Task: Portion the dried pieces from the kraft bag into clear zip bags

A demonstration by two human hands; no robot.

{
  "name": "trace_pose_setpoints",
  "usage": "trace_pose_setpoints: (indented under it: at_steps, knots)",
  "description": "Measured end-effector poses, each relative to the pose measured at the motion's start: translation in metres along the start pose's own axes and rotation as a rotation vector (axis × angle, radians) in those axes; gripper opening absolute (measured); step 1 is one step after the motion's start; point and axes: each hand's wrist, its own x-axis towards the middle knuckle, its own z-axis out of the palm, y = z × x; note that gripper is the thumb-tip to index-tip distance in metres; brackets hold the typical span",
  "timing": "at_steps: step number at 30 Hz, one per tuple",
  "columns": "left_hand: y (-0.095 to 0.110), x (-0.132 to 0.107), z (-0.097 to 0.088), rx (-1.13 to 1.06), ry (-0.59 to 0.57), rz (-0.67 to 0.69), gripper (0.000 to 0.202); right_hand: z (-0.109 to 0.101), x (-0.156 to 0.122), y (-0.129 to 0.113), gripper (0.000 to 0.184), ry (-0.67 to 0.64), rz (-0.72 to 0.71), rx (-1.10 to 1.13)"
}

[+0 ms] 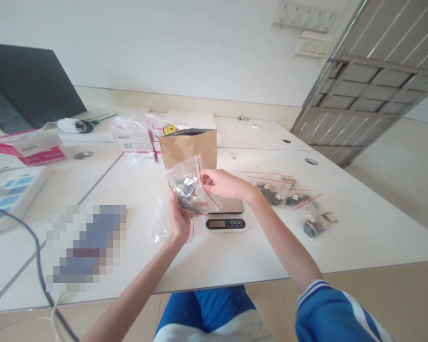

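Note:
A clear zip bag point(188, 190) with a red seal line holds dark items and a small white label. My left hand point(180, 223) is closed on its lower left side. At the red-lined edge, my right hand point(226, 183) has its fingers curled and pinching the plastic; the fingertips are partly hidden. Just behind stands an upright brown paper bag point(189, 147), its top gaping. Below my right hand lies a small digital kitchen scale point(225, 224), its plate partly covered. Another clear plastic bag point(160, 225) lies flat beside my left wrist.
Several filled zip bags point(271, 190) lie to the right, one point(312, 225) nearer the front. Pink-and-white boxes point(135, 137) stand behind left. Further left are a monitor point(35, 85), a white tray point(14, 194), a dark cable point(39, 251) and a blurred-out item point(89, 247).

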Motion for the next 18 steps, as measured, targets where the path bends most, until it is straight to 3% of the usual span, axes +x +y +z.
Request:
trace_pose_setpoints:
  at_steps: [4, 8, 12, 18]
  knots:
    - [-0.008, 0.017, -0.003, 0.04, 0.077, 0.07, 0.042, 0.0, 0.028, 0.003, 0.02, -0.128, -0.027, -0.043]
    - [-0.022, 0.023, -0.008, 0.173, 0.146, 0.127, 0.044, 0.009, 0.044, 0.0, 0.008, -0.203, -0.052, -0.181]
    - [-0.03, 0.019, -0.013, 0.284, 0.125, 0.091, 0.045, 0.016, 0.051, -0.006, 0.012, -0.263, 0.002, -0.366]
    - [-0.028, 0.016, -0.016, 0.326, 0.082, 0.04, 0.041, 0.019, 0.055, -0.007, 0.027, -0.327, 0.031, -0.382]
